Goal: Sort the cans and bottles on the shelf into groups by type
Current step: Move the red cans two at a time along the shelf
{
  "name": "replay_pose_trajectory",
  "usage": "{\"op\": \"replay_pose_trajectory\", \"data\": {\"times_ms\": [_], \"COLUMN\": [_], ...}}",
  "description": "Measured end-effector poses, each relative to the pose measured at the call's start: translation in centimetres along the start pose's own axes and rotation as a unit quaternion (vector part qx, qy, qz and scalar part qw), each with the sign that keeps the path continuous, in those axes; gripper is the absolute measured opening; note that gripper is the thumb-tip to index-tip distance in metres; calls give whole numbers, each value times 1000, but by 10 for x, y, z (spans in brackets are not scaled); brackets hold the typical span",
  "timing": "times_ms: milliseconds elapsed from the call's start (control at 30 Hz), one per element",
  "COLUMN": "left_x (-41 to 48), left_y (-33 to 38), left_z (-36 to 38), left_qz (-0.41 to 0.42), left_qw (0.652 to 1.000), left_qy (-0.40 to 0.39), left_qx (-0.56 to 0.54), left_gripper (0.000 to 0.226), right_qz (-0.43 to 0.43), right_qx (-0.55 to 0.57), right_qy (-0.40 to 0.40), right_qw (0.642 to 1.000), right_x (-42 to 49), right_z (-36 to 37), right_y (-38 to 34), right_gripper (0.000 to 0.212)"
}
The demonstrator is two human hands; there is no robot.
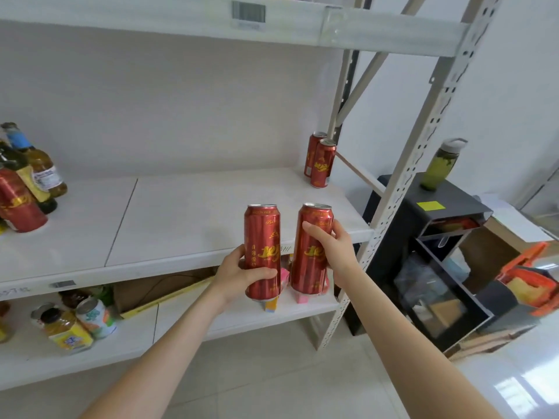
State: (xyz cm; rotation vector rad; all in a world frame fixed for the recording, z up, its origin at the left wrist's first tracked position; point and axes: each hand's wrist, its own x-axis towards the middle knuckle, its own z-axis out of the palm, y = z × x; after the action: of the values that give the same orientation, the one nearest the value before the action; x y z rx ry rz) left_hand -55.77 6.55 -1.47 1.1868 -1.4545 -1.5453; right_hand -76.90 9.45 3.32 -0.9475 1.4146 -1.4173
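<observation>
I hold two tall red cans upright in front of the middle shelf (169, 219). My left hand (242, 272) grips the left red can (262, 237) low on its body. My right hand (332, 246) grips the right red can (311, 267) around its upper half. Two more red cans (322, 163) stand together at the shelf's back right corner. At the shelf's far left, glass bottles (39, 167) and another red can (18, 204) stand in a cluster.
The lower shelf (211, 316) carries a yellow juice bottle (68, 329), a pale green can (95, 317), a cardboard box (157, 287) and small pink and yellow cartons. Slotted metal uprights (402, 182) frame the right end. A black cabinet (423, 252) with a green drinking bottle (440, 164) stands beyond.
</observation>
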Motion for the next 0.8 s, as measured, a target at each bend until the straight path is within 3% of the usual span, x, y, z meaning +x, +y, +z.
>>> {"op": "replay_pose_trajectory", "data": {"times_ms": [433, 800], "left_x": [126, 206], "left_y": [24, 33], "left_z": [64, 77], "left_qz": [12, -2], "left_qw": [999, 998], "left_qy": [8, 51], "left_qx": [32, 26], "left_gripper": [78, 64], "right_qz": [-11, 7], "right_qx": [-6, -8], "right_qy": [16, 18], "right_qw": [1000, 1000], "right_x": [124, 231], "right_z": [-70, -85], "right_y": [0, -4], "right_gripper": [36, 41]}}
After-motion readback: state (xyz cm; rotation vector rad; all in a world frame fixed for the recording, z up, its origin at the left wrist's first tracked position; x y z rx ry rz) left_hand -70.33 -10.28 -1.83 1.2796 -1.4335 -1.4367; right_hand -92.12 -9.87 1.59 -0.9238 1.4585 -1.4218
